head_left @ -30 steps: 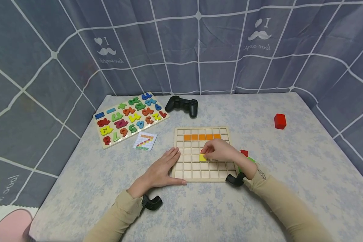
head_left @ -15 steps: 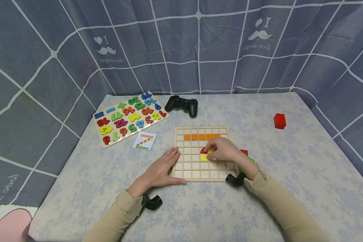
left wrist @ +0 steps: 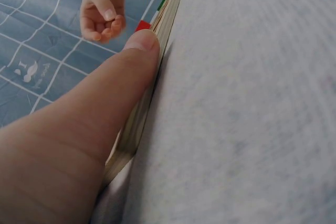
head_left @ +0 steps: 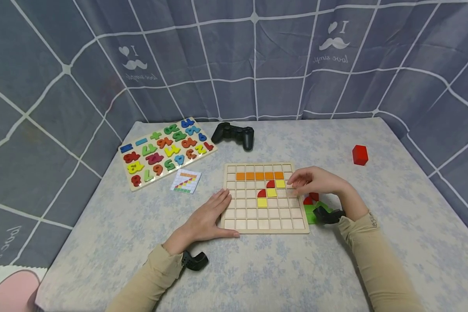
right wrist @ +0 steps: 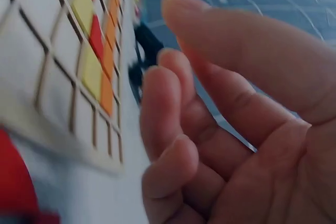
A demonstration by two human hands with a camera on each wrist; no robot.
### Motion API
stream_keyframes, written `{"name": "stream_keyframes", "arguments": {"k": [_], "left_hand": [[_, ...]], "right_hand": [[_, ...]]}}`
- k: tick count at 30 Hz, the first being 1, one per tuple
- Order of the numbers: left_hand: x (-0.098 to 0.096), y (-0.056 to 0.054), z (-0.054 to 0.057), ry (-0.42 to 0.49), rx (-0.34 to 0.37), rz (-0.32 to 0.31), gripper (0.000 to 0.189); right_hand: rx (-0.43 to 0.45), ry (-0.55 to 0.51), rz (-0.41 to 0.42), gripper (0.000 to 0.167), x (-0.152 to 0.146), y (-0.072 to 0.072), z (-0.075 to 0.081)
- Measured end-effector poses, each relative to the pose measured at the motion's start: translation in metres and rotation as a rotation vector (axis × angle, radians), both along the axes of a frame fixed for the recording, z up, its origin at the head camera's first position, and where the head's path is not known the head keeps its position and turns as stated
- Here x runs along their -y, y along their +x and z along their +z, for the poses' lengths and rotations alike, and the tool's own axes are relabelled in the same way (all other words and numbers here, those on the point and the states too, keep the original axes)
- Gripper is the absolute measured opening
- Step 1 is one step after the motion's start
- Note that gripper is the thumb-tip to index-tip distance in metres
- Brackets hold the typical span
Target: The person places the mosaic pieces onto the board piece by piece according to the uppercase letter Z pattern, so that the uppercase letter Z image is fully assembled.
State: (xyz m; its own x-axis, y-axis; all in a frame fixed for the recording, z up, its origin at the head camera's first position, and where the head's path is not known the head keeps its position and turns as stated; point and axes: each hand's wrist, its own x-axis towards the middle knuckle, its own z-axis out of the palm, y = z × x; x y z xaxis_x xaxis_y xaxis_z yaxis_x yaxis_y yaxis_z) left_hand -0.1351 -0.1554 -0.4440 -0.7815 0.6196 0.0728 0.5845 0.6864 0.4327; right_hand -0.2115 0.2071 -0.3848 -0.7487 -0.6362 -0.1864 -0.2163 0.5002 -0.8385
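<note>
A wooden grid board (head_left: 239,212) lies on the table with a row of orange square tiles (head_left: 259,176) near its far edge. Below that row, red quarter-round tiles (head_left: 271,184) and yellow square tiles (head_left: 271,193) step diagonally. My left hand (head_left: 206,221) rests at the board's left edge, fingers straight, thumb by the front corner. Over the board's right edge hovers my right hand (head_left: 316,181); the right wrist view shows its loosely bent fingers (right wrist: 163,103) holding nothing. Partly hidden under the right wrist, green tiles (head_left: 310,214) and red tiles (head_left: 308,200) lie beside the board.
A pattern card (head_left: 185,181) lies left of the board, near a number puzzle board (head_left: 167,151). A black game controller (head_left: 234,135) sits behind. Far right stands a red block (head_left: 360,155). A grid-patterned curtain (head_left: 234,56) surrounds the table (head_left: 265,268).
My right hand has lifted off the middle of the board and moved right, uncovering the red and yellow tiles there. My left hand stays in place.
</note>
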Motion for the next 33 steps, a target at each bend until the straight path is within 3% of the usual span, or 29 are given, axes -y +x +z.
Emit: {"name": "stream_keyframes", "arguments": {"k": [8,22,33], "left_hand": [[0.000,0.001,0.000,-0.003,0.014,0.007,0.108],[0.000,0.000,-0.001,0.002,0.019,0.017,0.109],[0.000,0.000,-0.001,-0.017,0.023,0.020,0.110]], "right_hand": [[0.143,0.001,-0.005,0.031,-0.032,-0.006,-0.005],[0.213,0.046,-0.074,0.034,-0.051,-0.013,-0.022],[0.210,0.054,-0.104,0.033,-0.052,-0.013,-0.025]]}}
